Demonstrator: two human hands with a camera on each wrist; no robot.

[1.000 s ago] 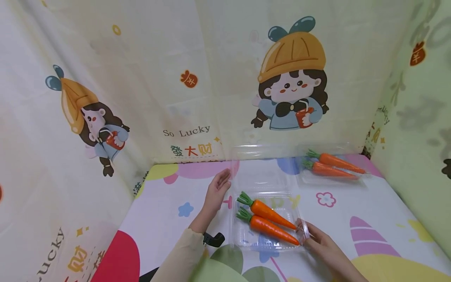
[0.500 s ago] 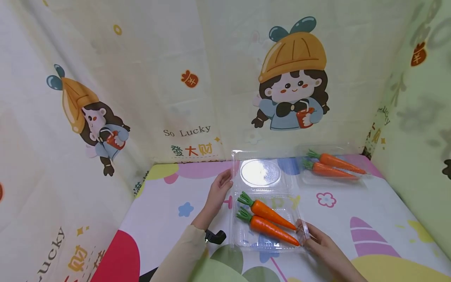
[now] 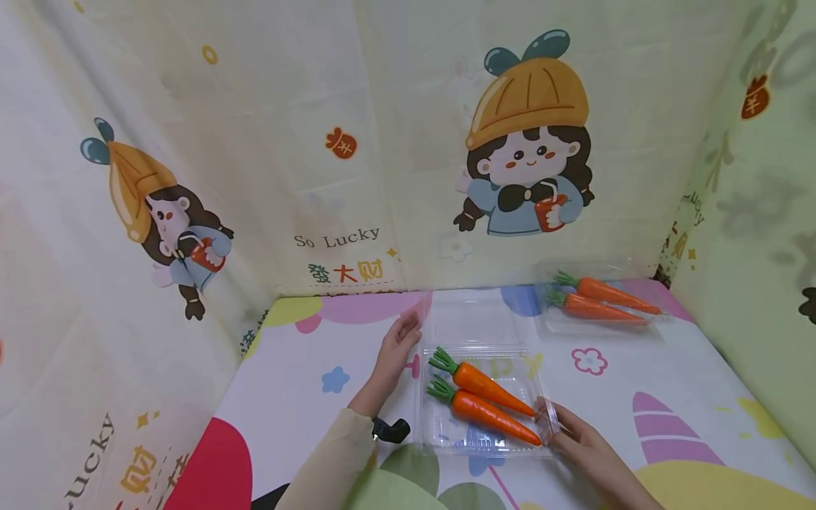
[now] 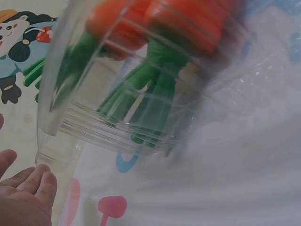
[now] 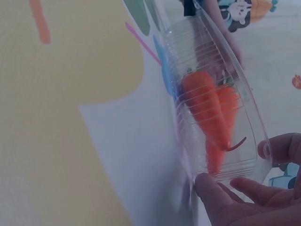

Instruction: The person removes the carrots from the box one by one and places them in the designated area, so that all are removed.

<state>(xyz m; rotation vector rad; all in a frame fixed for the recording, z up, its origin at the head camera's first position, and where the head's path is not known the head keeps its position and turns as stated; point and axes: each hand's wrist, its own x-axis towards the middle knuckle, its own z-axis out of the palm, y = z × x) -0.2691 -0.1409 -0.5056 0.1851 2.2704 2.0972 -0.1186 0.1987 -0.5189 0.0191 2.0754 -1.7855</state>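
A clear plastic clamshell box (image 3: 443,433) stands on the table with two orange carrots (image 3: 494,416) side by side in its base, green stems toward the upper left. Its see-through lid (image 3: 473,322) is swung back on the far side. My right hand (image 3: 579,435) grips the base's right wall; the right wrist view shows thumb and fingers (image 5: 214,190) on its edge. My left hand (image 3: 397,348) is held beside the lid's left edge, fingers extended and fingertips right at the plastic. The left wrist view has the green stems (image 4: 157,89) showing through the box wall.
Behind to the right, a second clear box (image 3: 596,326) holds two more carrots (image 3: 612,294). The printed tablecloth (image 3: 306,425) runs back to a hanging cartoon curtain (image 3: 408,177), and another curtain closes the right side.
The lid has tipped further back, its far edge dropping lower against the curtain. My left hand has shifted slightly with it. My right hand and the carrots have stayed in place.
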